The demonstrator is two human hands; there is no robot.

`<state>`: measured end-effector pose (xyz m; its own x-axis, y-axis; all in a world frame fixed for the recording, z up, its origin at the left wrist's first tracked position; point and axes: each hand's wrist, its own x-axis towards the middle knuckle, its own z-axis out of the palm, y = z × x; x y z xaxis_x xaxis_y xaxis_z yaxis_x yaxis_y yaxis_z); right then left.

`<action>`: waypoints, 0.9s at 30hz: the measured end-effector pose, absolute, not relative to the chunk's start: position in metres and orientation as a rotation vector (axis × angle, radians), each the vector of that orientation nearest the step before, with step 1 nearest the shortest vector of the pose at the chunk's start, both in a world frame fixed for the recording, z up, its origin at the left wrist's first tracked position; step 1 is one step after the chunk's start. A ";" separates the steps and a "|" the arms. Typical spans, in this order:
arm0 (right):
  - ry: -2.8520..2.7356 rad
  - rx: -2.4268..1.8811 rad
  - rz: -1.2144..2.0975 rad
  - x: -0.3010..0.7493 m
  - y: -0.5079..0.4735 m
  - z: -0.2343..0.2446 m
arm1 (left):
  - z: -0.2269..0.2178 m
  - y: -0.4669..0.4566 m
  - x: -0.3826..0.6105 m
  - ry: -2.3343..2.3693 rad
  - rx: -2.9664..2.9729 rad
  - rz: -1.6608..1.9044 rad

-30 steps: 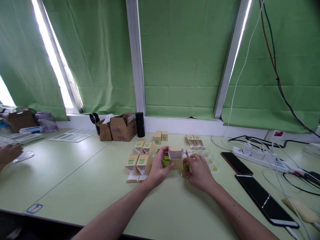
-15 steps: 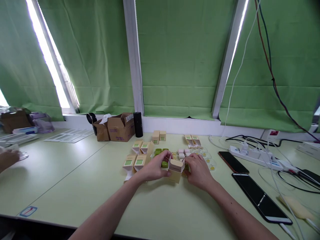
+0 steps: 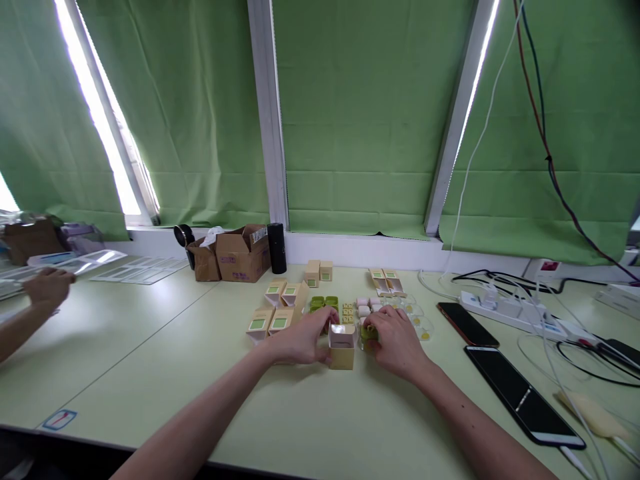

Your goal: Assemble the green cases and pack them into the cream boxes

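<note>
My left hand has its thumb and fingers closed around the left side of a small beige cardboard box. The box stands upright on the table with its top open toward me. Just right of it, my right hand grips a small green container, partly covered by the fingers. Behind the box are more green containers, small yellow pieces and pale pink-white pieces. Clear round plastic pieces with yellow centres lie beyond my right hand.
Open beige boxes stand left of my hands; others are farther back. Two phones and a power strip with cables lie right. A brown carton and black cylinder stand behind. A co-worker's hand is far left.
The box has gone from tilted to upright and moved slightly left. My right hand has come away from its side with the green container. The co-worker's hand has moved right, by a clear sheet.
</note>
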<state>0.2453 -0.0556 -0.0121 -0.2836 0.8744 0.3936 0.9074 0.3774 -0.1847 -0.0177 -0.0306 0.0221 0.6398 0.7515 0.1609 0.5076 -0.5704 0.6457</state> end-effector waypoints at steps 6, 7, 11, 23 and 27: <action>-2.219 -1.541 -0.099 0.246 -0.055 -0.012 | 0.017 -0.034 -0.024 0.753 2.275 0.978; -2.220 -1.542 -0.101 0.246 -0.055 -0.012 | 0.016 -0.034 -0.025 0.707 2.279 1.024; -2.217 -1.544 -0.106 0.246 -0.054 -0.014 | 0.013 -0.037 -0.027 0.634 2.336 0.978; -2.220 -1.534 -0.099 0.245 -0.055 -0.014 | -0.020 -0.030 -0.011 0.860 2.098 1.181; -2.220 -1.529 -0.100 0.246 -0.055 -0.013 | -0.021 -0.026 -0.009 0.930 2.027 1.179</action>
<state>0.2459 -0.0549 -0.0133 -0.2917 0.8719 0.3934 0.9036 0.3861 -0.1856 -0.0093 -0.0256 -0.0213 0.3571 0.8085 0.4678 0.2665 -0.5682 0.7786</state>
